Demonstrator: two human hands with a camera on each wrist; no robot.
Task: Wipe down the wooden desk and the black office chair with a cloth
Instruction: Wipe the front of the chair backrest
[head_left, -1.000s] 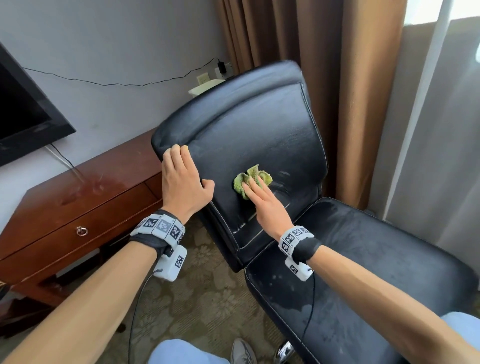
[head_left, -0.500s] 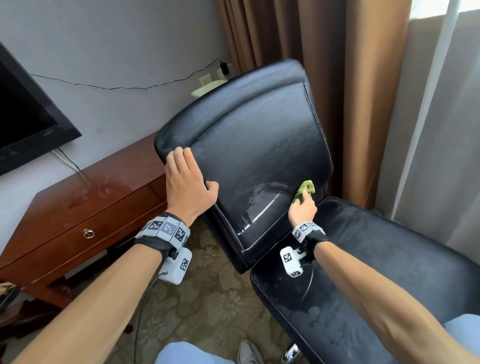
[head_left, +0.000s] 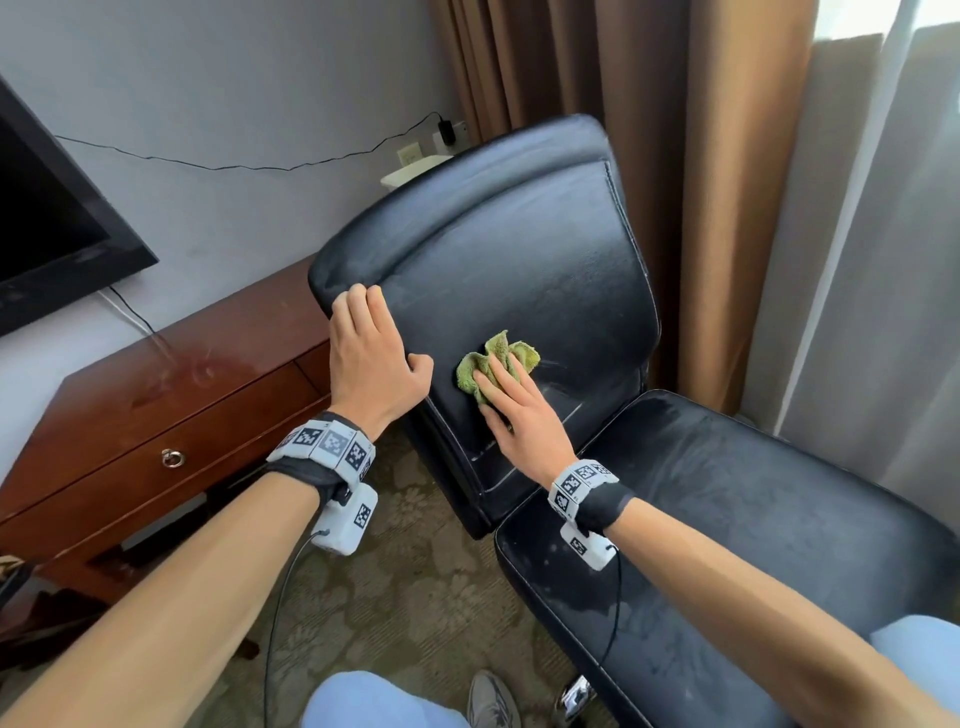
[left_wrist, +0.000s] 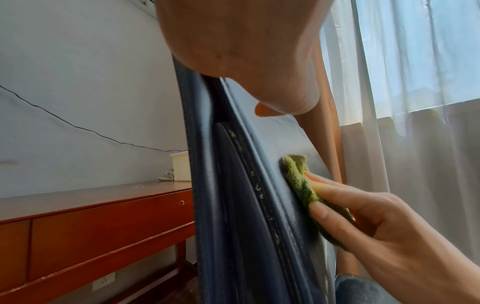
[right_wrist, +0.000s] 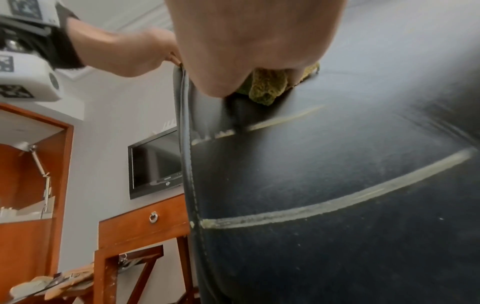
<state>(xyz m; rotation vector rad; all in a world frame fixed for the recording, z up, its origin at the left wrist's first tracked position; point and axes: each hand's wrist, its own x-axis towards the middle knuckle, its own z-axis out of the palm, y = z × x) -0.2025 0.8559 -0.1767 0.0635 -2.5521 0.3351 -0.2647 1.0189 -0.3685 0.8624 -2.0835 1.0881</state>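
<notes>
The black office chair (head_left: 519, 280) stands with its backrest facing me and its seat (head_left: 727, 519) at the lower right. My left hand (head_left: 371, 358) grips the backrest's left edge, fingers curled over it and thumb on the front face. My right hand (head_left: 511, 410) presses a crumpled green cloth (head_left: 496, 358) flat against the lower middle of the backrest with straight fingers. The left wrist view shows the cloth (left_wrist: 298, 185) under those fingers, on the leather. The wooden desk (head_left: 156, 405) stands to the left, behind the chair.
A black TV (head_left: 47, 234) hangs on the wall above the desk, with a cable running to a socket (head_left: 447, 130). Brown curtains (head_left: 701, 156) and sheer white ones (head_left: 883, 260) hang right behind the chair. Patterned carpet (head_left: 415, 597) lies below.
My right hand swept the cloth from the backrest's lower right corner back left to its lower middle. The left hand kept its grip on the edge.
</notes>
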